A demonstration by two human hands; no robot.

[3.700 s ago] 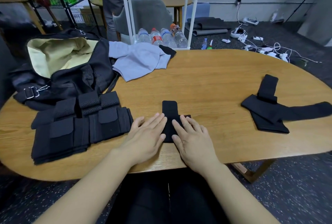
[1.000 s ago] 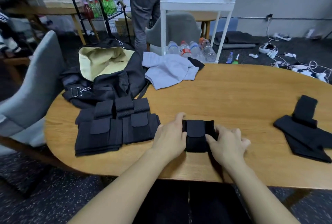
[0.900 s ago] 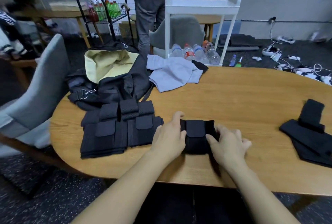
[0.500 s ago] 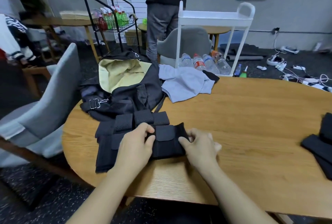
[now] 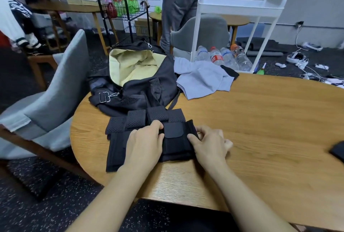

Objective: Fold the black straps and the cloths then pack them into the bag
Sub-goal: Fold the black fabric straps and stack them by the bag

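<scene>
Fingers (image 5: 157,126) of my left hand (image 5: 144,143) curl over the left edge of the folded black fabric strap with a flat hook-and-loop flap (image 5: 176,139), gripping it, while the fingers of my right hand (image 5: 210,143) pinch its right edge, thumb on top. That strap sits just left of the frame's centre, lying on the right end of the row of folded black straps with perforated mesh tabs (image 5: 134,129), which spreads toward the lower left under my left hand. All of this rests on the oval wooden tabletop (image 5: 260,129).

Just above the row, touching its upper edge, lies the black duffel bag with pale yellow lining (image 5: 134,75), its mouth open toward the upper left. Right of the bag, touching its side, is the crumpled light grey cloth (image 5: 201,79), with a small black cloth (image 5: 229,71) at its far right corner. At the right edge of the frame a dark piece of fabric (image 5: 337,150) is cut off, so I cannot tell what it is.

Beyond the tabletop, a grey upholstered chair (image 5: 55,94) stands at the left, a white rolling cart (image 5: 240,6) in the upper middle with clear plastic bottles (image 5: 221,57) on its bottom shelf, and a standing person's grey trousers (image 5: 176,8) behind it.
</scene>
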